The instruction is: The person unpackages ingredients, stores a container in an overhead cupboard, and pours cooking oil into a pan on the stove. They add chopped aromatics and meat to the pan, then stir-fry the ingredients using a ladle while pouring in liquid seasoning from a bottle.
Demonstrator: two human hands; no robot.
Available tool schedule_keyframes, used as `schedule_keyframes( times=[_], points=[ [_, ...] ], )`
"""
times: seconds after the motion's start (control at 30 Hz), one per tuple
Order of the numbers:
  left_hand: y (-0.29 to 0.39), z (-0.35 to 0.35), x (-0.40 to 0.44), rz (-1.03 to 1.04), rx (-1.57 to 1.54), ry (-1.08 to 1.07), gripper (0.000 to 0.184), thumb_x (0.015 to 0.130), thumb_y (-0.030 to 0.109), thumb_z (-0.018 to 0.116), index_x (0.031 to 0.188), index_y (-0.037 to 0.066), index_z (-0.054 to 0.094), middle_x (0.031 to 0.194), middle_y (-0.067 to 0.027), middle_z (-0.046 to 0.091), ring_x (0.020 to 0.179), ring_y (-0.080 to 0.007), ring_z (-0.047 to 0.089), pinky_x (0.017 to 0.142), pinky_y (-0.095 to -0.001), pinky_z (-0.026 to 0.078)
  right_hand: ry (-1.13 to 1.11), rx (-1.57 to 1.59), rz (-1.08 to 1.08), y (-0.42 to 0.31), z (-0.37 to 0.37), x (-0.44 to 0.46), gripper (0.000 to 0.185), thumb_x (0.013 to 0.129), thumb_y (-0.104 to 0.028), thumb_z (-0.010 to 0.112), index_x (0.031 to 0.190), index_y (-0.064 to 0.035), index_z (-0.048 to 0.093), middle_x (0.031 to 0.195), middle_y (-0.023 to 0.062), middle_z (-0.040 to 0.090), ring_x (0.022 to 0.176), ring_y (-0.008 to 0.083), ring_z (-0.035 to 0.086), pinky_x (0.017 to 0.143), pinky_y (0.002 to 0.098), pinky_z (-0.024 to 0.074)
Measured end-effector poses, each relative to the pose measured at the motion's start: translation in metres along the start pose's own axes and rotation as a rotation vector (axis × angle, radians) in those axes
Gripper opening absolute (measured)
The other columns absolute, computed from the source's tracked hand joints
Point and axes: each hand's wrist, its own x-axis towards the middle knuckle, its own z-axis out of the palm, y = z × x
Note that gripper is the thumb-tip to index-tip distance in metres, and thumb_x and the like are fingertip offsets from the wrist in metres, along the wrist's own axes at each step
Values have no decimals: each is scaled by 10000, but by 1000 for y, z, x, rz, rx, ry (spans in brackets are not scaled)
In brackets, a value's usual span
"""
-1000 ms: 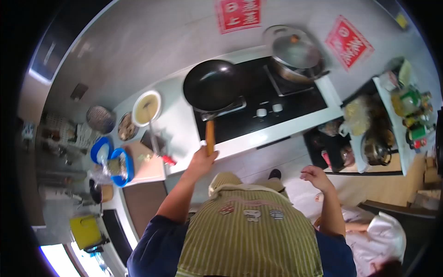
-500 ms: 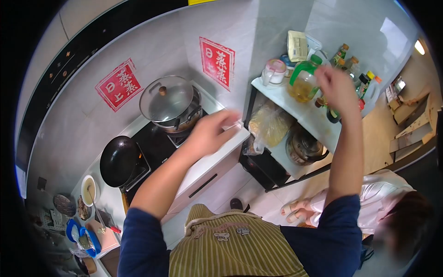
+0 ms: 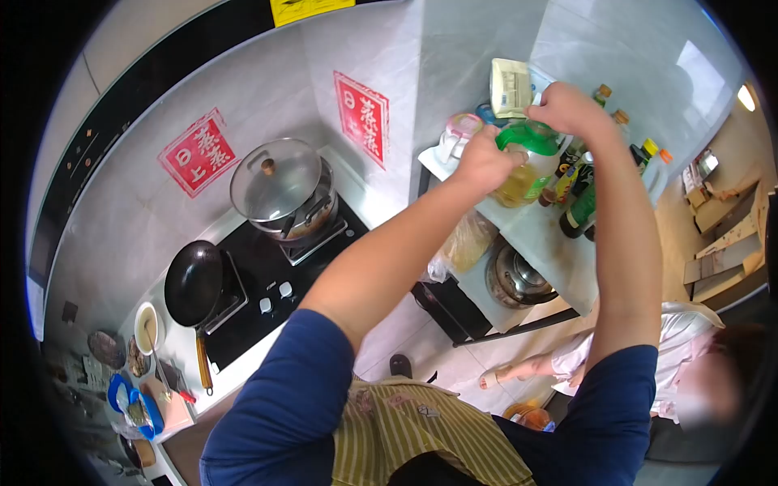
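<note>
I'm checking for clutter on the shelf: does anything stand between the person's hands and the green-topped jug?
Nothing visible does. At the green-topped jug, the left hand is at its side and the right hand at its top. The dark bottles stand beside it and the pale packet behind it, not between.

Two square red signs with white characters are fixed to the grey tiled wall: the left-hand red sign (image 3: 197, 152) and the right-hand red sign (image 3: 361, 119) both read 蒸蒸 in the right column and 日上 in the left. Print on the beige rectangular packet (image 3: 510, 91), the yellow rectangular sticker (image 3: 312, 10) and the dark green glass bottle (image 3: 580, 212) is too small or blurred to read. Lettering on the clear plastic jug with green fittings (image 3: 514, 193) is likewise illegible.
</note>
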Motion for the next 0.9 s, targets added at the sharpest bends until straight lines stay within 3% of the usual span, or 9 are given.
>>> schedule_keyframes(
  times=[0.1,0.17,0.37,0.43,0.5,0.63,0.77,0.83,0.9],
  points=[
    [25,-55,-53,29,-258,-94,397,774,162,797,1084,0,610,922,-29,618,901,-134,596,814,-284,479,-148,427,-337,-29,-22,-32,309,814,-181,669,1051,17,666,832,137,682,777,250,685,692,365,543],
    [43,-108,-106,-1,-88,-71,384,766,171,823,1049,10,619,907,-7,600,893,-121,580,795,-273,469,-81,440,-728,-71,-27,-47,365,774,-101,682,1122,-3,631,901,90,655,845,192,664,702,327,519],
    [66,-245,-281,-119,-62,-51,297,734,95,815,936,24,610,847,16,585,817,-88,536,750,-260,440,-288,576,-1415,-247,-30,-88,544,670,41,683,1205,-44,624,1055,85,677,966,213,663,839,323,528],
    [67,-288,-333,-230,-161,-55,315,722,81,818,889,71,552,777,70,488,735,-46,453,661,-217,369,-337,656,-1668,-306,-26,-86,536,685,46,673,1210,-48,616,1050,81,679,968,211,663,835,317,529],
    [52,-334,-382,-278,-164,11,304,727,70,805,889,68,548,772,73,478,738,-45,450,657,-218,366,-388,747,-1727,-358,-26,-99,507,674,11,695,1175,-18,620,1071,94,671,979,250,629,861,353,498],
    [58,-405,-476,-300,15,428,276,752,49,790,886,70,550,777,65,487,735,-53,467,666,-226,388,-93,776,-1817,-419,-14,-114,435,694,-21,748,1114,-21,638,1119,121,652,998,281,626,883,376,499],
    [43,-467,-519,-440,707,799,259,796,168,790,914,31,605,763,-57,622,736,-131,585,700,-314,483,-18,1141,-1574,-457,57,-135,459,708,15,767,1144,-30,632,1190,113,603,1031,246,634,914,349,511],
    [20,-492,-514,-431,1043,851,293,804,228,764,942,28,600,790,-161,664,758,-307,663,723,-403,517,-319,1525,-1288,-475,116,-149,475,774,7,757,1218,-8,587,1190,94,576,1006,196,619,907,339,511],
    [-7,-515,-504,-534,1288,816,260,817,216,726,946,39,586,822,-172,684,789,-356,679,721,-436,533,-666,1883,-918,-485,171,-166,463,849,-63,734,1264,9,541,1112,67,585,972,160,607,891,309,508]
  ],
)
